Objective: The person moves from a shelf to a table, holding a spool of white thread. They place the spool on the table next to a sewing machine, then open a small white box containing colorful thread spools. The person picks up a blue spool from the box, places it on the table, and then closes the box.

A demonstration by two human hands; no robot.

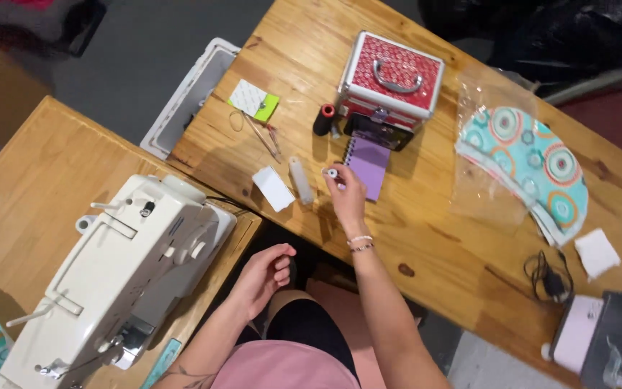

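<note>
Two wooden tables (pixel 426 238). On the right one: a red box (pixel 391 78) with a handle, a purple notebook (pixel 368 167) just in front of it, a black spool (pixel 324 119), a white card (pixel 273 189), a clear tube (pixel 301 180), a green notepad (pixel 255 101), round patterned cloth (pixel 534 169), a white square (pixel 597 253), a black cord (pixel 545 277). On the left table (pixel 23 194): a white sewing machine (pixel 120 277).

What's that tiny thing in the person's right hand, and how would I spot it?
Start at the red patterned metal case on the long wooden table, then drop to the purple spiral notebook in front of it. At the notebook's left edge, the right hand pinches a small white bobbin, far tinier than the dark thread spool nearby.
</note>
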